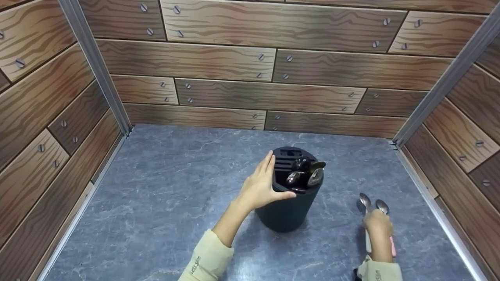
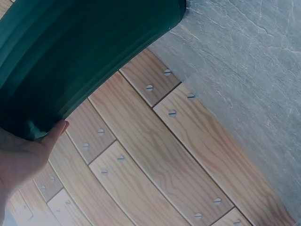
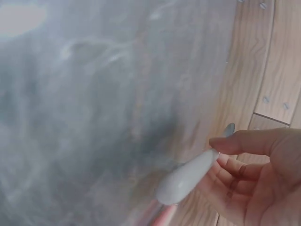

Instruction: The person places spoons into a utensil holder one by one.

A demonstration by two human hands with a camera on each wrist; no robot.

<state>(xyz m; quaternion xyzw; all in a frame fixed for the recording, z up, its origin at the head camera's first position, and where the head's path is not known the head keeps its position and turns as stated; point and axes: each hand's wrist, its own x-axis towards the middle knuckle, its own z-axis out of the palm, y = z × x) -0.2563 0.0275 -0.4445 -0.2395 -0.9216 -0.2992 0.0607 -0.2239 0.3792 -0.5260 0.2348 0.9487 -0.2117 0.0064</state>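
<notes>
A dark green utensil holder (image 1: 287, 212) with a black slotted top stands near the middle of the table. Several spoons (image 1: 315, 177) stick out of its opening, bowls up. My left hand (image 1: 256, 189) grips the holder's upper left side, its thumb across the near rim and fingers along the far side. In the left wrist view, the holder's wall (image 2: 89, 56) hides most fingers. At the right, my right hand (image 1: 378, 226) pinches a spoon with a white handle (image 3: 186, 181). Right beside it is a spoon with a pink handle (image 1: 393, 248), partly hidden by the hand.
Grey marbled tabletop (image 1: 164, 203) surrounds the holder. Wood-patterned panels (image 1: 218, 58) stand behind and on both sides, with metal strips (image 1: 449, 234) along the table's side edges.
</notes>
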